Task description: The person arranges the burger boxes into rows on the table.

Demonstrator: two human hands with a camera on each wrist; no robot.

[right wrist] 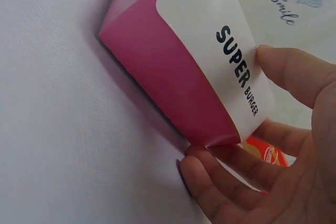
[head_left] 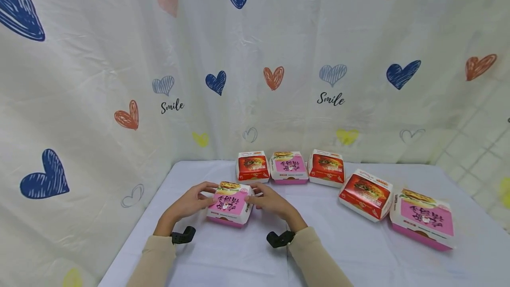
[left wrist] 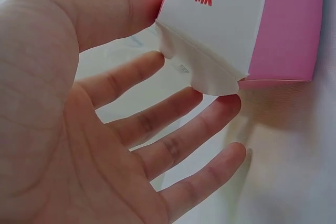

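A pink and white burger box point(head_left: 229, 205) with its lid down is between my two hands at the left part of the table. My left hand point(head_left: 192, 200) holds its left side, thumb at the lid's top edge. In the left wrist view the fingertips point(left wrist: 228, 106) touch a white flap at the box's corner. My right hand point(head_left: 272, 199) grips the opposite side, marked "SUPER BURGER". In the right wrist view its thumb presses the white lid point(right wrist: 210, 40) and its fingers bend round the far corner. The pink base sits at or close to the tablecloth.
Behind, a red burger box point(head_left: 253, 167), a pink one point(head_left: 288, 168) and another red one point(head_left: 326, 168) stand in a row. To the right are a red box point(head_left: 365, 195) and a pink box point(head_left: 424, 219). A heart-printed curtain point(head_left: 295, 114) hangs behind the white-covered table point(head_left: 338, 251).
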